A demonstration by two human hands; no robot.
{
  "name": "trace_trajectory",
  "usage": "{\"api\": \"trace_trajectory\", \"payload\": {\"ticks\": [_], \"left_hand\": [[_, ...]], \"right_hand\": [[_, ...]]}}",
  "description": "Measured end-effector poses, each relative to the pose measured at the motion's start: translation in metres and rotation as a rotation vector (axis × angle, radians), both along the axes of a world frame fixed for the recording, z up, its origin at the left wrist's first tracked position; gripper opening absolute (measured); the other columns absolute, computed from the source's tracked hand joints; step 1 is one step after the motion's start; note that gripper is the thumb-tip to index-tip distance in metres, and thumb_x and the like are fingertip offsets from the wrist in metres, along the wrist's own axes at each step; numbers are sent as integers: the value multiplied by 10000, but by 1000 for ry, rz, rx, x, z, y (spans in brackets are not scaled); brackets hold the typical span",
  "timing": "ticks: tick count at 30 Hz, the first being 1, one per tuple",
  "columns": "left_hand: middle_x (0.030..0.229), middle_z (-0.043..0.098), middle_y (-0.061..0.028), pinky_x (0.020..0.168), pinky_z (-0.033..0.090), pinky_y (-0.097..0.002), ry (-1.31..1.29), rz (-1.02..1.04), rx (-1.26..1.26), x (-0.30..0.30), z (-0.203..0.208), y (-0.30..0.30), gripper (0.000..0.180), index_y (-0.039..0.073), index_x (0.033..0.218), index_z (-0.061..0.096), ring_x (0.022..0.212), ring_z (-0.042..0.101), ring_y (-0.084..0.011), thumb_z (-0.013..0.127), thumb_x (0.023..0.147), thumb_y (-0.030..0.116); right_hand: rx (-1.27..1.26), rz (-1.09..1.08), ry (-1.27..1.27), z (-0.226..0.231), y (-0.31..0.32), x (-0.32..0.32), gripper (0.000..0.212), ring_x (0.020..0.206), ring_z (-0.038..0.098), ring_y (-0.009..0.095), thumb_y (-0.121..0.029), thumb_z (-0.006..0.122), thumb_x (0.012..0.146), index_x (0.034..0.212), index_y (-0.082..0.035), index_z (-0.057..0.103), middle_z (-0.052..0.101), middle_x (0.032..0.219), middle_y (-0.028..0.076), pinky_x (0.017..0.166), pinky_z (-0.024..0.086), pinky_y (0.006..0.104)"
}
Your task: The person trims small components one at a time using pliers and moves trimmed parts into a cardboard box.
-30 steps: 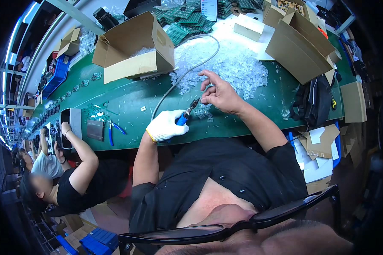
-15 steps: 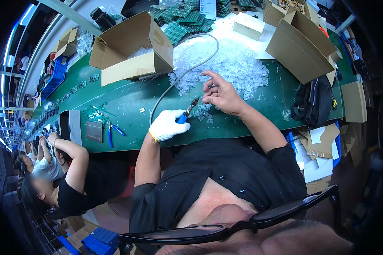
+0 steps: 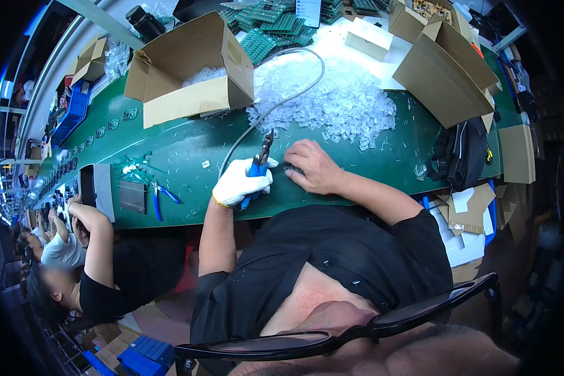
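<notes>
My left hand [image 3: 241, 182], in a white glove, grips blue-handled pliers [image 3: 255, 168]. Their dark metal jaws point away from me, apart from the loose pieces. Bare and curled, my right hand [image 3: 316, 168] rests on the green table just right of the pliers. Its fingers close over small clear plastic pieces [image 3: 289, 167], mostly hidden under the palm. Beyond both hands spreads a large heap of similar clear pieces [image 3: 338, 94]. A grey cable [image 3: 238, 143] loops from the heap down to behind the glove.
An open cardboard box [image 3: 185, 111] stands at far left, another box [image 3: 442, 78] at far right. Green circuit boards [image 3: 282, 19] are stacked at the back. Blue cutters [image 3: 156, 200] lie left, near a co-worker's arm [image 3: 97, 229]. A black bag [image 3: 460, 153] sits right.
My right hand has come down and toward me, from raised with fingers spread to curled over the loose clear pieces. The pliers have swung to point away, drawn back to the left.
</notes>
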State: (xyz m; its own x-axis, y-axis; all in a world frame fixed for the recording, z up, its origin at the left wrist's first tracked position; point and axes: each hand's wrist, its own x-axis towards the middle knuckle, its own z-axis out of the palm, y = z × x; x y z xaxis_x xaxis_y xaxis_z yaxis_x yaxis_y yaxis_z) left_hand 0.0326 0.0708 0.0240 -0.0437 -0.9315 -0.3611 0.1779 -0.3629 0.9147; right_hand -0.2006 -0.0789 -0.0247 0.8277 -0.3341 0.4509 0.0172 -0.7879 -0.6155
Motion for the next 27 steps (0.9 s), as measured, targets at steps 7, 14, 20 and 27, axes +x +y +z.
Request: {"api": "trace_trajectory", "payload": {"ticks": [7,14,20,27], "left_hand": [[923,738,-48,770,584,-306,-35,9,34,9,-1,-3,551,-64,1343,684,799,698,-132,851,905,226],[921,748,-37,764,582,-303,20,-18,-17,9,-11,3,524,-21,1346,722,807,684,-111,851,894,211],[862,730,-53,715,576,-308,-128,-33,-57,1,8,12,473,-11,1322,730,735,691,-131,785,910,213],[846,713,-47,713,572,-308,-137,-42,-35,3,8,13,470,11,1325,738,743,698,-132,773,911,231]], "right_hand": [[91,109,-39,5,12,13,278,1064,640,388,-118,789,878,1118,-8,701,685,1117,167,952,521,488],[-148,-286,45,20,-45,27,228,973,642,440,-24,721,853,1079,6,718,709,996,222,868,517,530],[-245,-235,173,9,-62,29,210,951,620,406,32,698,872,1080,7,715,689,989,191,864,510,500],[-115,-255,62,18,-65,29,187,984,647,392,66,652,939,1108,25,721,666,1037,195,884,528,471]]}}
